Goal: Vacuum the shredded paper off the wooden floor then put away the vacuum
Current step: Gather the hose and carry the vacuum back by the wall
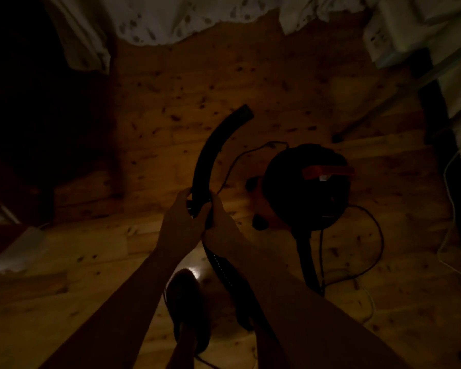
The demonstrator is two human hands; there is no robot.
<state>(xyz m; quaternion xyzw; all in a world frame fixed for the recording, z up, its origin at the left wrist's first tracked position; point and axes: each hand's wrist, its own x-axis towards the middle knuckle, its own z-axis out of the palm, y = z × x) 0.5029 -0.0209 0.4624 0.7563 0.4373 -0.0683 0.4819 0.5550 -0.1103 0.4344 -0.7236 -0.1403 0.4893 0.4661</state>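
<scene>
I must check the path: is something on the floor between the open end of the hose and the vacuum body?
Yes: a thin black cord lies on the wooden floor between the hose end and the vacuum body.

Place: home, dim bedroom
Floor: knotty wooden floor (171, 102)
Upper frame: patterned white bedding (149, 22) hanging down
Upper right: white power strip (381, 41)

Head camera, looking steeply down, hands (197, 222) close
</scene>
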